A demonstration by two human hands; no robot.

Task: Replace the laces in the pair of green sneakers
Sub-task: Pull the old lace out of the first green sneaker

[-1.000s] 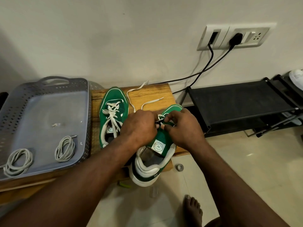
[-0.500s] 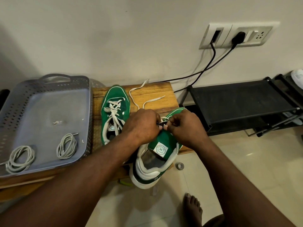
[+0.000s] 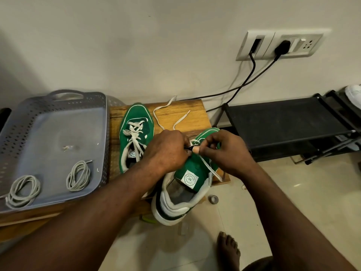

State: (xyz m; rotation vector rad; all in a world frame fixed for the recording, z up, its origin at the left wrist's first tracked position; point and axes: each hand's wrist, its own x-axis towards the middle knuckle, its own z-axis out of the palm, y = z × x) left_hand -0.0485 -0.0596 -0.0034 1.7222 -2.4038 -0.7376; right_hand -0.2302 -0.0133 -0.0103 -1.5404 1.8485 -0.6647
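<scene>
Laces fill the only container here: a grey perforated tray (image 3: 29, 118) on the left end of the wooden bench (image 3: 187, 112) holds one coil of grey lace (image 3: 23, 189) at its near left corner and a second coil (image 3: 78, 176) near the middle of its near edge, with a small pale scrap (image 3: 67, 147) on its floor. Just right of the tray, the laced sneaker (image 3: 134, 114) lies with its toe at the bench's far edge. The second sneaker (image 3: 192, 169) sits at the near right corner, its heel hanging past the near edge. Both hands work on it over the eyelets. The right hand (image 3: 226, 153) pinches the white lace (image 3: 182, 117) between thumb and forefinger. The left hand (image 3: 166, 151) has its fingers curled in toward the same spot, gripping the lace, and a small dark tip shows between the two hands; what it is cannot be told. The lace's two loose ends trail toward the far edge. Compared with half a second ago, a strand of the lace now runs slack down the second sneaker's right side, past the tongue to the bench's right edge, where none showed before. The tray, both coils and the laced sneaker have stayed where they were.
</scene>
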